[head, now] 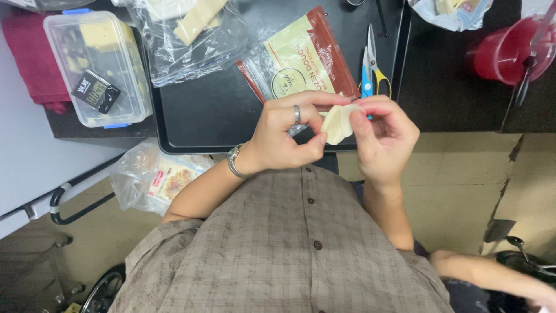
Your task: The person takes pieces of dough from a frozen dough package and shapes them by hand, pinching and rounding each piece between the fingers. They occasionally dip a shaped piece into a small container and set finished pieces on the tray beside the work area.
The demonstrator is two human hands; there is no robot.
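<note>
My left hand [288, 132], with a ring and a wristwatch, and my right hand [383, 134] pinch a small pale piece of dough [337, 123] between their fingertips. They hold it in the air just over the front edge of a black tray [208, 110]. A red and cream dough package [301, 58] lies on the tray behind my hands. Scissors with blue and yellow handles [372, 69] lie beside the package.
A clear plastic box [95, 64] with a small digital timer [95, 91] on its lid stands at the left, a clear bag of pale slabs [185, 35] behind. A red cup [509, 52] stands at the right. Another person's arm [492, 275] shows at the lower right. A plastic bag [153, 177] hangs below the counter.
</note>
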